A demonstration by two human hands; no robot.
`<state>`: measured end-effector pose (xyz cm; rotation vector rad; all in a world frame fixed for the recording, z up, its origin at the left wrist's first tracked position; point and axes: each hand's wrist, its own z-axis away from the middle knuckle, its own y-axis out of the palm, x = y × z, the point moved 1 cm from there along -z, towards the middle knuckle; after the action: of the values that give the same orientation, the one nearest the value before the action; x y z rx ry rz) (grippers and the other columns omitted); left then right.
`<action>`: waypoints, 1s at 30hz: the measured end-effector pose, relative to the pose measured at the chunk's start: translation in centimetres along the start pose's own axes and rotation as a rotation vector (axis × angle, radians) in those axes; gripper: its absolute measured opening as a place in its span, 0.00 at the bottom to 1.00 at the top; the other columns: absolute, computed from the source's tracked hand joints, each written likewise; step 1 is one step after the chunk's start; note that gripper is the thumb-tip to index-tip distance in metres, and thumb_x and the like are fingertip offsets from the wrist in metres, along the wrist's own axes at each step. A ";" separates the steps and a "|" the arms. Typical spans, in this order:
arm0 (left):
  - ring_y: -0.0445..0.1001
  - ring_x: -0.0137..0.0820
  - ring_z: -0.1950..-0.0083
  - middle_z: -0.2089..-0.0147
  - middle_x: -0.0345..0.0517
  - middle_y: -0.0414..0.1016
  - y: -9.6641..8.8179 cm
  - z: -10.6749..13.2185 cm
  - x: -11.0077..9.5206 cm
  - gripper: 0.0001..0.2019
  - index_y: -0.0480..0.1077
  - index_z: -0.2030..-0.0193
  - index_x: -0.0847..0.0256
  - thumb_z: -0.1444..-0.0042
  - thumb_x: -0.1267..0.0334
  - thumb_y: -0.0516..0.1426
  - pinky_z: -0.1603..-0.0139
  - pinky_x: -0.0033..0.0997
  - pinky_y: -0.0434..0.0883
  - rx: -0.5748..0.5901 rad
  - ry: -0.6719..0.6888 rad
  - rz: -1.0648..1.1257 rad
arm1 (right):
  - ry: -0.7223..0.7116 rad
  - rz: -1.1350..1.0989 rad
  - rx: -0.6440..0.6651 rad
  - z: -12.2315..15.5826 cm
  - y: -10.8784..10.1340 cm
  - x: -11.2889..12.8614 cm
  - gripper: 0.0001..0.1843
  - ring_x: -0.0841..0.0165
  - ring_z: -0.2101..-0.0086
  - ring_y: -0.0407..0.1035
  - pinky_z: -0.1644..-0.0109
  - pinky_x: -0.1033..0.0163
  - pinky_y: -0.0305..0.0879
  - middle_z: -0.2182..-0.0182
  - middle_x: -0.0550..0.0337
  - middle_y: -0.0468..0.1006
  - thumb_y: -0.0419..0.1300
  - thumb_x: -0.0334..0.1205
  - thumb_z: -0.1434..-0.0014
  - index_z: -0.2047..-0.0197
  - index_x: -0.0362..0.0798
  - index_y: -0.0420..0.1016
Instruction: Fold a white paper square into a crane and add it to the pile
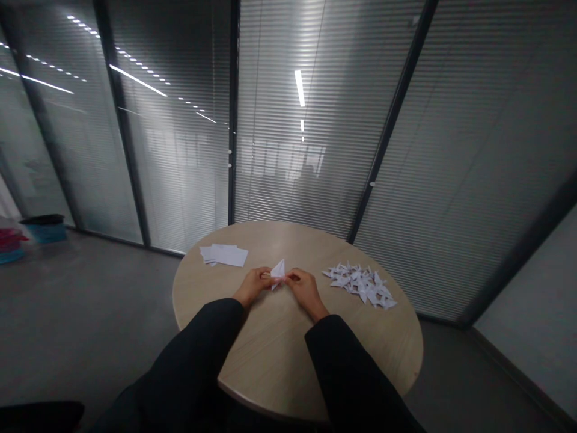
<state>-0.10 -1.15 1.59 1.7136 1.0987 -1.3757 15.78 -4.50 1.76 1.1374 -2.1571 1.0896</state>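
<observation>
Between my two hands is a small piece of folded white paper (278,269), its pointed upper part standing above my fingers. My left hand (255,285) pinches it from the left side. From the right, my right hand (306,290) grips its lower edge with closed fingertips. The fingers cover the lower part of the paper, so its exact folds are hidden. To the right lies a pile of folded white paper shapes with pointed tips (363,284). Several flat white paper sheets (229,255) lie overlapping to the left, beyond my left hand.
All of this is on a round light-wood table (270,355). Glass partitions with blinds (306,180) stand right behind its far edge. On the floor at far left are a blue bin with a black liner (45,230) and another with something red (11,243).
</observation>
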 end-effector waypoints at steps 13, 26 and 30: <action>0.64 0.25 0.78 0.79 0.46 0.72 0.3 0.6 -0.8 0.24 0.74 0.78 0.68 0.64 0.43 0.63 0.74 0.26 0.59 0.079 -0.024 -0.070 | 0.141 -0.329 0.061 0.1 0.8 1.0 0.13 0.65 0.67 0.71 0.62 0.63 0.65 0.71 0.57 0.78 0.62 0.47 0.52 0.69 0.45 0.77; 0.68 0.29 0.77 0.79 0.46 0.73 0.7 1.2 -1.8 0.23 0.73 0.79 0.68 0.69 0.45 0.66 0.72 0.28 0.64 0.128 -0.049 -0.067 | 0.270 -0.460 -0.120 0.3 0.2 1.3 0.13 0.68 0.72 0.69 0.67 0.64 0.64 0.76 0.59 0.77 0.66 0.48 0.57 0.75 0.44 0.78; 0.69 0.29 0.77 0.79 0.47 0.73 0.8 1.2 -1.8 0.23 0.74 0.78 0.68 0.70 0.46 0.67 0.72 0.28 0.64 0.130 -0.074 -0.053 | 0.317 -0.549 -0.145 0.3 0.2 1.2 0.14 0.65 0.70 0.71 0.64 0.62 0.66 0.72 0.55 0.79 0.67 0.47 0.59 0.72 0.44 0.80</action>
<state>-0.02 -2.95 3.10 1.7206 1.0401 -1.5614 14.95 -5.21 2.38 1.2832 -1.5237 0.7849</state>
